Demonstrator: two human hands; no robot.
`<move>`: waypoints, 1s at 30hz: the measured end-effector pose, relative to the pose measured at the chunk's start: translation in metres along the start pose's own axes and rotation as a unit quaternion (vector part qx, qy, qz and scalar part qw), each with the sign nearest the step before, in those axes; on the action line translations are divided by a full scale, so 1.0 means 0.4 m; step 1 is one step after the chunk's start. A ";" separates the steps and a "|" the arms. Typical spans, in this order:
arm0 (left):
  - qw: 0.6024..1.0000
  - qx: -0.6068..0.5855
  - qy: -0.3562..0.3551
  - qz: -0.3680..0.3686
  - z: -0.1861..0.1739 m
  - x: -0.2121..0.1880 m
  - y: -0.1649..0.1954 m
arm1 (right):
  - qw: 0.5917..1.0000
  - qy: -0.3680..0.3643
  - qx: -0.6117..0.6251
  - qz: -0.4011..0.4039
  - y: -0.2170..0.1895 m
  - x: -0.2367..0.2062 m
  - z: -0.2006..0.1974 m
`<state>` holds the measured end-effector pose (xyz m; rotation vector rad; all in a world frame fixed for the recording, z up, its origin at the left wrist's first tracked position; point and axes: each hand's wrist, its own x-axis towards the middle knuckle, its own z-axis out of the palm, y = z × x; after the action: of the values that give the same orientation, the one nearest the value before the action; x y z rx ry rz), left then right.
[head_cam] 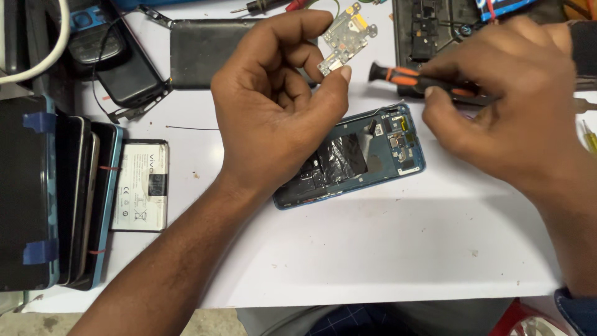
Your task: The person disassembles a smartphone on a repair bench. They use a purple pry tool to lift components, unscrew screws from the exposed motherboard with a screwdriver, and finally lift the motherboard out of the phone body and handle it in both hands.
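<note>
Pinching circuit board (344, 38) (left hand (273, 106)) — aloft

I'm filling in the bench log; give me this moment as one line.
left hand: holds circuit board | right hand: holds screwdriver | open phone: on table, between hands

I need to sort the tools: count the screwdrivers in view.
2 for certain: the black-and-orange screwdriver in the right hand, and a yellow-handled one at the table's right edge. Tool tips at the top edge may be more, but they are cropped.
</note>
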<state>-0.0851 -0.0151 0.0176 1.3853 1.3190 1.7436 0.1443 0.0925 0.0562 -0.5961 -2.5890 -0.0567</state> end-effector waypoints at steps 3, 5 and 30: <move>1.000 -0.002 -0.006 0.012 0.003 0.002 0.005 | 0.996 -0.062 0.022 0.064 -0.013 -0.001 -0.036; 1.000 -0.003 -0.005 0.014 0.004 0.002 0.008 | 0.972 -0.087 0.115 0.186 -0.012 -0.004 -0.049; 0.997 -0.001 0.021 0.070 -0.011 0.002 0.004 | 0.874 0.024 0.431 0.222 0.024 -0.025 0.054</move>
<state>-0.0894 -0.0165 0.0193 1.4782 1.2692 1.8737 0.1466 0.1004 0.0318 -0.7767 -2.0440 1.1440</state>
